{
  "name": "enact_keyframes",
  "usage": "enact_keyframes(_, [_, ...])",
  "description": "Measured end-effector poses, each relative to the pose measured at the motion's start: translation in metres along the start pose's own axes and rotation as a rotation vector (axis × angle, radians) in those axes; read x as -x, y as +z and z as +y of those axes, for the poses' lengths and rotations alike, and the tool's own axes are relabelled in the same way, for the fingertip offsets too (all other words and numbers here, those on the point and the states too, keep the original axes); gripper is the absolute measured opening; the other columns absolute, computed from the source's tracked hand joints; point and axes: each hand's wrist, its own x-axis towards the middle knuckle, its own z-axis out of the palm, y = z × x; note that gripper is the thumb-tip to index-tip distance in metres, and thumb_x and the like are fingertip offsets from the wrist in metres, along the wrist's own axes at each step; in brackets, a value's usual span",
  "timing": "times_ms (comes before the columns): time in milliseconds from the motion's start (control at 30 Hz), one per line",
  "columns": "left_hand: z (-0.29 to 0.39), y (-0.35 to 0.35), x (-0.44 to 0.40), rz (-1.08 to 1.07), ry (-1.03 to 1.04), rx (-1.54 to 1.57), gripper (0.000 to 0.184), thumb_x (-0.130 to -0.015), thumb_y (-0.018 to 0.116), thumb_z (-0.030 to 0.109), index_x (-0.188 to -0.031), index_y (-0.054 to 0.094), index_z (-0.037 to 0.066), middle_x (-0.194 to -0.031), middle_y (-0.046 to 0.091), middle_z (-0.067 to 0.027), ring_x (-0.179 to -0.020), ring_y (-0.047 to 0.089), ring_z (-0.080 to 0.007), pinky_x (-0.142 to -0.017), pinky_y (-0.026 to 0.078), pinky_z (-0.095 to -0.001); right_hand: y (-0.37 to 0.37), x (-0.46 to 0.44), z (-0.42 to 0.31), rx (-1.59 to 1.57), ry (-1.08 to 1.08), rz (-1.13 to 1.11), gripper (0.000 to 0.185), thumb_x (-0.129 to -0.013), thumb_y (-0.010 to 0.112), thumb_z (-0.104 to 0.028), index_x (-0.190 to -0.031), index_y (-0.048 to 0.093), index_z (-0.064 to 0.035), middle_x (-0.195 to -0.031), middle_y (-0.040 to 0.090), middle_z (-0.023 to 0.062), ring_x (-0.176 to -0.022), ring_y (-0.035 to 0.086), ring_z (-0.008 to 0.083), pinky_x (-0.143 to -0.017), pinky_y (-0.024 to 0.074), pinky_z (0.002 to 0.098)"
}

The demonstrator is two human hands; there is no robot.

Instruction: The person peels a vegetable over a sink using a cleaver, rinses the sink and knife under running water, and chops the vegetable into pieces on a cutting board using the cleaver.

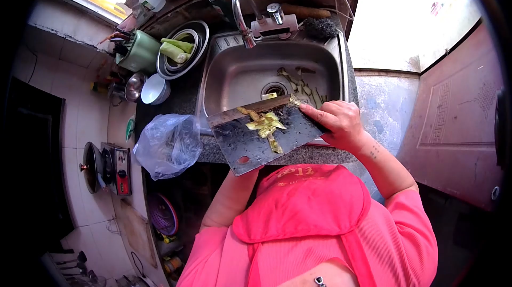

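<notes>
A wide cleaver (224, 140) with a dark, wet blade is tilted over the front edge of the sink (213, 82). Several yellow-green peelings (266, 123) lie on its flat side, and a small hole shows near its lower corner. My right hand (338, 122) is closed at the blade's right end, with the index finger along its upper corner by a bit of peel. The handle itself is hidden. Beneath the lower edge of the blade is my left hand (254, 172), its fingers out of sight. More peel strips (304, 87) lie in the basin near the drain.
Behind the sink rises a curved faucet (238, 12). Left of it are a metal bowl (201, 30) of peeled green vegetable pieces (175, 51), a white bowl (155, 90), a green holder (142, 51) and a clear plastic bag (168, 146). A dark scrubber (321, 28) sits at the back right corner.
</notes>
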Motion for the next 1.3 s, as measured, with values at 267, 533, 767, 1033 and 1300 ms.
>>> enact_keyframes(267, [0.030,0.016,-0.023,0.205,-0.569,0.474,0.036,-0.093,0.050,0.030,-0.121,0.050,0.007,-0.102,0.060,-0.0090,-0.087,0.057,-0.0218,-0.074,0.049,-0.0360,0.017,0.012,0.023,-0.024,0.363,-0.136,0.053,-0.064,0.071,-0.010,-0.115,0.062,-0.0179,-0.074,0.060,0.0056,-0.067,0.062,0.0252,-0.057,0.0493,0.0372])
enact_keyframes(533, [0.013,0.003,-0.011,0.031,-0.449,0.755,0.047,-0.093,0.045,0.037,-0.130,0.042,0.009,-0.123,0.049,-0.0108,-0.110,0.047,-0.0262,-0.093,0.039,-0.0428,0.017,0.003,-0.021,-0.020,-0.136,0.096,0.052,-0.063,0.065,-0.013,-0.115,0.064,-0.0174,-0.057,0.041,0.0009,-0.050,0.049,0.0164,-0.046,0.0389,0.0330])
enact_keyframes(767, [0.006,0.008,-0.006,-0.061,-0.378,0.994,0.058,-0.092,0.044,0.044,-0.138,0.036,0.010,-0.139,0.039,-0.0119,-0.129,0.037,-0.0306,-0.106,0.031,-0.0476,0.023,0.006,-0.005,0.082,-0.051,0.090,0.052,-0.064,0.067,-0.013,-0.116,0.063,-0.0170,-0.059,0.045,0.0011,-0.054,0.053,0.0185,-0.049,0.0414,0.0334])
enact_keyframes(1033, [-0.004,0.000,0.000,-0.042,-0.221,0.720,0.054,-0.093,0.042,0.044,-0.138,0.036,0.013,-0.137,0.043,-0.0089,-0.126,0.041,-0.0262,-0.107,0.033,-0.0443,0.026,0.012,0.007,0.145,-0.043,0.062,0.049,-0.066,0.066,-0.015,-0.115,0.062,-0.0177,-0.062,0.047,0.0009,-0.056,0.054,0.0177,-0.051,0.0429,0.0327])
enact_keyframes(1300, [0.004,0.023,-0.003,0.300,-0.313,0.488,0.042,-0.092,0.050,0.035,-0.125,0.049,0.009,-0.125,0.053,-0.0108,-0.112,0.053,-0.0241,-0.093,0.046,-0.0406,0.033,0.011,0.007,0.177,-0.089,0.085,0.048,-0.070,0.058,-0.010,-0.117,0.060,-0.0178,-0.062,0.043,0.0007,-0.055,0.052,0.0172,-0.051,0.0427,0.0325])
